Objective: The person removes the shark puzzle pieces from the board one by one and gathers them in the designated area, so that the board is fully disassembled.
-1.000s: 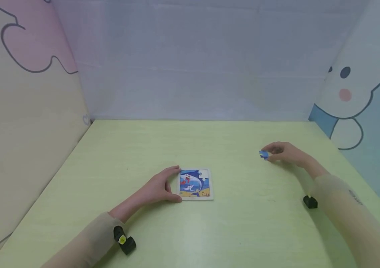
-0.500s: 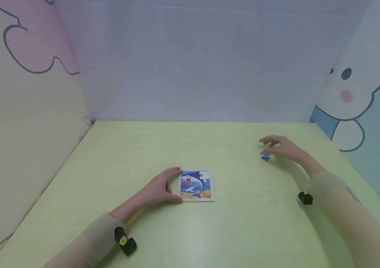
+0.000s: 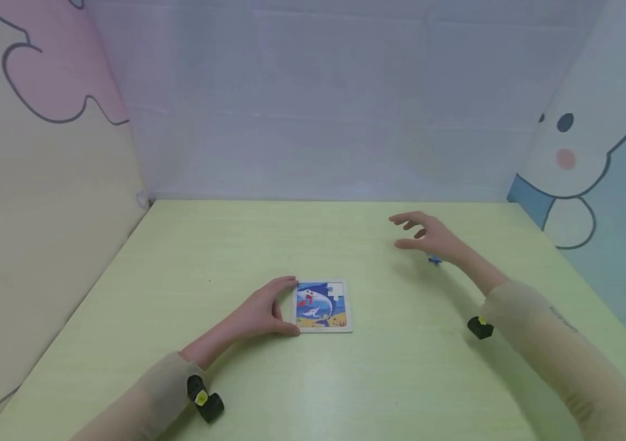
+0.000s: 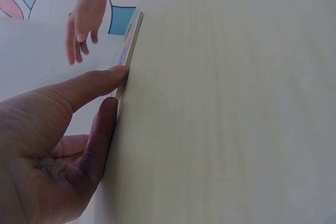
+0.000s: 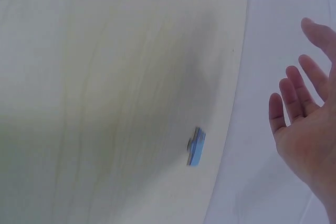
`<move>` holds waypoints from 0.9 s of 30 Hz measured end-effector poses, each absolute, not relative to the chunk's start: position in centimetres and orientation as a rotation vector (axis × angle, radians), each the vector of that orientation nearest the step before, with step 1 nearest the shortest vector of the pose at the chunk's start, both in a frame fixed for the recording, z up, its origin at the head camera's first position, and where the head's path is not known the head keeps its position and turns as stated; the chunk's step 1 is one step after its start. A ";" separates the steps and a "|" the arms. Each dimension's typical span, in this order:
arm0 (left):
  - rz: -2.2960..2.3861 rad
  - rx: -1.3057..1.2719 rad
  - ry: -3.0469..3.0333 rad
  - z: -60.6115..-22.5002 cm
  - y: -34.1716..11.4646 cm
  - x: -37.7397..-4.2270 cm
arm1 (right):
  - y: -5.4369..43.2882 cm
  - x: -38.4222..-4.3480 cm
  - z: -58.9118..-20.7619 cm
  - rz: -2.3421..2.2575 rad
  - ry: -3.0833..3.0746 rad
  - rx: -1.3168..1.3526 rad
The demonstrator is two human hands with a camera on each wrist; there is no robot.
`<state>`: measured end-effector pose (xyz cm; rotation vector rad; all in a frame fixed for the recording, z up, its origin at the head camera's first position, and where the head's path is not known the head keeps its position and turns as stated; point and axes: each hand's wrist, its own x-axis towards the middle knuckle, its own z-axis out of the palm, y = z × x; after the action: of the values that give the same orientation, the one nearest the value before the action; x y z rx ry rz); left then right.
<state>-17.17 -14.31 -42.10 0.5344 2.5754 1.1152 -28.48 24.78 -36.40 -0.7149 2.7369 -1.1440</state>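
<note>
A small square jigsaw puzzle (image 3: 321, 305) with a white border and a dolphin picture lies flat on the table. A white gap shows at its upper right. My left hand (image 3: 249, 315) holds the puzzle by its left side, the thumb at the near corner and the forefinger at the far one; in the left wrist view the thumb and a finger touch the edge of the puzzle (image 4: 130, 51). To the right and farther back, my right hand (image 3: 429, 236) is in the air with spread, bent fingers and nothing in them. A blue puzzle piece (image 5: 197, 147) lies on the table, partly hidden behind that hand in the head view.
The pale yellow-green table (image 3: 269, 239) meets a white cloth backdrop (image 3: 313, 110) at its far edge. Walls with cartoon prints stand left and right. A black wrist camera (image 3: 205, 398) sits on the left sleeve, another black camera (image 3: 480, 327) on the right.
My right hand has let go of the blue puzzle piece and moved up and left, away from it. The piece stays on the table. My left hand and the puzzle keep their place.
</note>
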 end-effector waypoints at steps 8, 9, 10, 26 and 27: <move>1.102 0.556 2.575 -42.1 -14.4 -17.1 | 20.7 -26.5 -36.7 -1.137 2.767 -0.789; 1.097 0.559 2.576 -42.1 -14.4 -17.1 | 20.2 -26.2 -36.8 -1.145 2.765 -0.793; 1.093 0.563 2.578 -42.0 -14.4 -17.1 | 19.7 -25.8 -36.9 -1.147 2.765 -0.799; 1.071 0.540 2.587 -41.9 -14.7 -17.2 | 13.5 -21.9 -39.3 -1.117 2.697 -0.883; 1.074 0.540 2.584 -41.9 -14.8 -17.2 | 13.4 -21.7 -39.4 -1.110 2.692 -0.883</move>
<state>-17.20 -14.75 -41.92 0.5403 2.5843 1.0738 -21.74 13.37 -39.36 -0.8832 2.6916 -1.1097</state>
